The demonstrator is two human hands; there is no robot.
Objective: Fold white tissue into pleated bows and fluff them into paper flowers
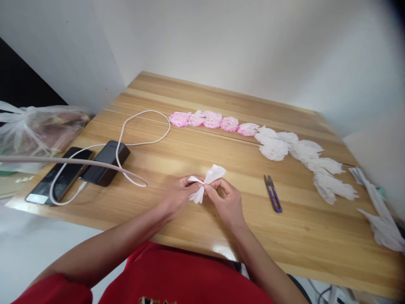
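A white tissue paper flower point(214, 172), pinched narrow at its middle and fanned out at its ends, is held just above the table's front half. My left hand point(179, 195) is closed on its left side, thumb and fingers pressed together. From the right, my right hand point(226, 198) pinches the same paper near its centre between thumb and forefinger. Any tie at the pinched middle is too small to make out. Thread snips point(272, 194) with purple handles lie to the right of my right hand.
Pink-edged paper flowers point(212, 119) and white paper flowers point(274, 148) form a curved row behind. Loose white tissue point(384, 230) lies at the right edge. At left are a phone point(60, 177), a power bank point(106, 162), a looping white cable point(144, 112) and a plastic bag point(41, 131).
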